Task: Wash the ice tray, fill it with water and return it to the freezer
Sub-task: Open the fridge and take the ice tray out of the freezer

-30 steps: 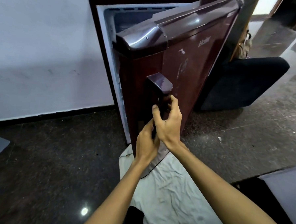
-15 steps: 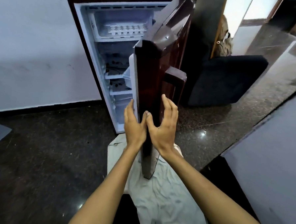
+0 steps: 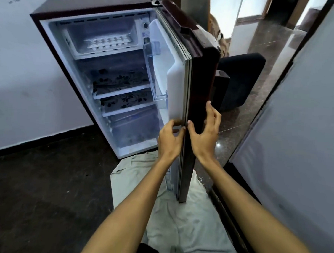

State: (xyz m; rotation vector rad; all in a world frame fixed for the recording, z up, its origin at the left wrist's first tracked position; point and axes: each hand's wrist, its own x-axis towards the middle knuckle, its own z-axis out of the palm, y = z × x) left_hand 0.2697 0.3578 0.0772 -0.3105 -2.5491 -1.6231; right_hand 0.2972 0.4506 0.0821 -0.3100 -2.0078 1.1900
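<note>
A small maroon fridge (image 3: 50,48) stands open against the white wall. In its top freezer compartment (image 3: 101,39) lies a white ice tray (image 3: 108,43). The fridge door (image 3: 195,89) stands swung wide, its edge facing me. My left hand (image 3: 169,140) rests on the door's inner white side, fingers curled at the edge. My right hand (image 3: 205,134) presses on the maroon outer side with fingers spread.
Patterned shelves (image 3: 122,81) and a clear door bin (image 3: 160,95) show inside. A pale cloth (image 3: 186,220) lies on the dark stone floor under the door. A dark seat (image 3: 242,78) stands behind the door; a grey panel (image 3: 300,152) rises on the right.
The door has swung from nearly closed to wide open, exposing the freezer and the ice tray. Both hands left the handle and now sit on either side of the door's edge.
</note>
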